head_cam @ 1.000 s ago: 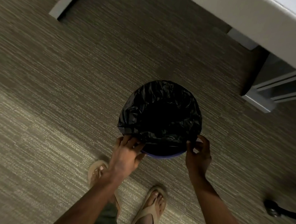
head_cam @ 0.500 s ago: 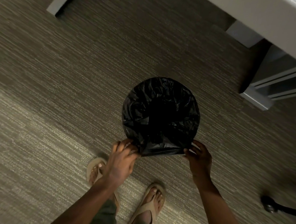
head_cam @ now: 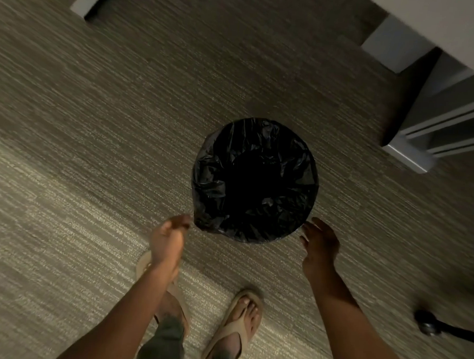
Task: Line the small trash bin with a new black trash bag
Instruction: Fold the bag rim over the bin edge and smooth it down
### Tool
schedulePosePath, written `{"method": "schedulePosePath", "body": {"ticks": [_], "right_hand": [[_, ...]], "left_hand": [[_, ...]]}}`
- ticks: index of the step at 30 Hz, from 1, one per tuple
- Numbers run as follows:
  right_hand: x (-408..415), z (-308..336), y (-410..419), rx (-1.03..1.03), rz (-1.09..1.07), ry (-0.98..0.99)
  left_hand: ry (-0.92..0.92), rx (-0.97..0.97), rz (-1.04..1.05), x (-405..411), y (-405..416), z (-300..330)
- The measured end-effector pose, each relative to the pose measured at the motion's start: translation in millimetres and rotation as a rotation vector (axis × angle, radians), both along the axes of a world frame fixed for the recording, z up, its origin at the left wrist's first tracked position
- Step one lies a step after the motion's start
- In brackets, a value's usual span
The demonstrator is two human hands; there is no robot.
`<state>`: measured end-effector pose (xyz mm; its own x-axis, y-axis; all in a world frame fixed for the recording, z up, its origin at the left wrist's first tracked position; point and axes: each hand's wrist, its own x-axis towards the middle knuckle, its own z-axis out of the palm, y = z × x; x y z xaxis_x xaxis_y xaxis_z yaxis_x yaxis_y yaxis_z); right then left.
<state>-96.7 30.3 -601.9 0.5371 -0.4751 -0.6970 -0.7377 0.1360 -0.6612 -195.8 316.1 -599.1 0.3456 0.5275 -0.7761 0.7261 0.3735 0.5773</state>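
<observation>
The small round trash bin stands on the carpet, seen from above, and a black trash bag (head_cam: 211, 183) lines it. The crinkled plastic is folded over the whole rim, so the bin's own wall is hidden; the inside is dark. My left hand (head_cam: 168, 239) hovers at the bag's near-left edge, fingers loosely curled, with a thin gap to the plastic. My right hand (head_cam: 320, 244) is beside the near-right edge with its fingers spread, holding nothing.
A white desk (head_cam: 444, 22) overhangs the upper right, and its grey metal foot (head_cam: 407, 155) rests close to the bin. A black chair caster (head_cam: 428, 325) sits at the lower right. My sandalled feet (head_cam: 239, 322) are just behind the bin. Another grey furniture leg (head_cam: 88, 1) is at top left.
Both hands pulled the bag's near edge down over the blue rim, then let go and drew back a little. The blue rim no longer shows.
</observation>
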Motion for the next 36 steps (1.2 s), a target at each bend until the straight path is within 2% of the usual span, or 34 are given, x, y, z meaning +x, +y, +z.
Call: {"method": "schedulePosePath", "body": {"ticks": [2, 3, 7, 9, 15, 18, 21, 22, 24, 29, 32, 35, 36], "right_hand": [[9, 8, -3, 0.009, 0.031, -0.071], [14, 10, -5, 0.001, 0.078, -0.112], [37, 13, 1, -0.043, 0.373, -0.194], [46, 11, 9, -0.007, 0.458, -0.196], [59, -5, 15, 0.057, 0.445, -0.113], [62, -4, 10, -0.015, 0.404, -0.133], [70, -1, 3, -0.163, 0.378, -0.201], [72, -2, 2, -0.152, 0.402, -0.222], [77, -3, 3, -0.079, 0.493, -0.235], [93, -7, 6, -0.004, 0.633, -0.157], [96, -2, 2, -0.134, 0.655, -0.116], [78, 8, -1, -0.381, 0.492, -0.156], [68, 10, -1, -0.405, 0.448, -0.161]], "left_hand": [[-0.043, 0.049, 0.22, 15, 6, 7], [-0.103, 0.035, 0.263, 24, 6, 11], [-0.273, -0.239, 0.017, 58, -7, 23], [-0.316, -0.352, -0.039, 72, -13, 22], [-0.275, -0.422, -0.11, 88, -6, 13], [-0.279, -0.288, -0.071, 88, -2, 9], [-0.216, -0.04, 0.136, 87, -2, 7], [-0.232, -0.037, 0.145, 86, -3, 5], [-0.298, -0.126, 0.038, 83, -8, 3], [-0.353, -0.206, -0.166, 93, -1, -6], [-0.344, -0.183, -0.158, 100, 10, -2], [-0.235, -0.023, 0.036, 98, 17, 5], [-0.188, 0.041, 0.083, 94, 18, 7]]}}
